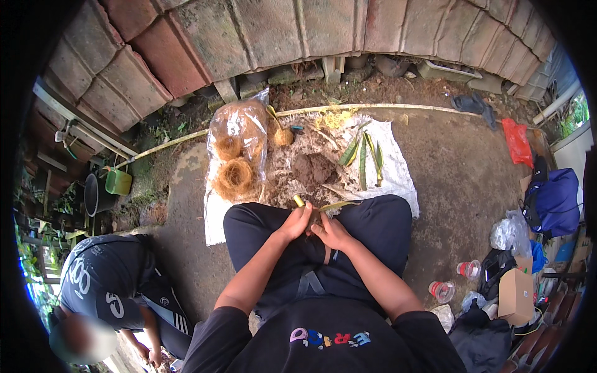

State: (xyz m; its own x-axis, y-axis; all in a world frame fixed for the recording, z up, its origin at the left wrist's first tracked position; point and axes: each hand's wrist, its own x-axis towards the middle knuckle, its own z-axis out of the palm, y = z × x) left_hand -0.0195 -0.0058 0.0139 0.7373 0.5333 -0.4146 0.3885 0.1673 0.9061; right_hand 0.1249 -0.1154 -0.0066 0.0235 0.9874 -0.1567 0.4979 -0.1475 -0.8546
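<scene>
Over my lap, my left hand (295, 222) and my right hand (333, 233) are cupped closed around a dark brown clump (316, 219), which looks like soil. A pale green-yellow stalk piece (299, 201) pokes up by the left fingertips. A thin yellow-green leaf (339, 205) sticks out to the right above the right hand. The palms hide most of the clump. Just beyond my hands, a heap of dark soil (313, 169) lies on a white sheet (398, 189). Cut green leaves with yellow edges (363, 158) lie to its right.
Left on the sheet are a clear bag of brown fibre (239, 124), a fibre nest (235, 178) and a small fibre ball (283, 137). Another person (118, 286) bends at lower left. Plastic cups (442, 291), a cardboard box (516, 295) and a blue bag (555, 202) are at right.
</scene>
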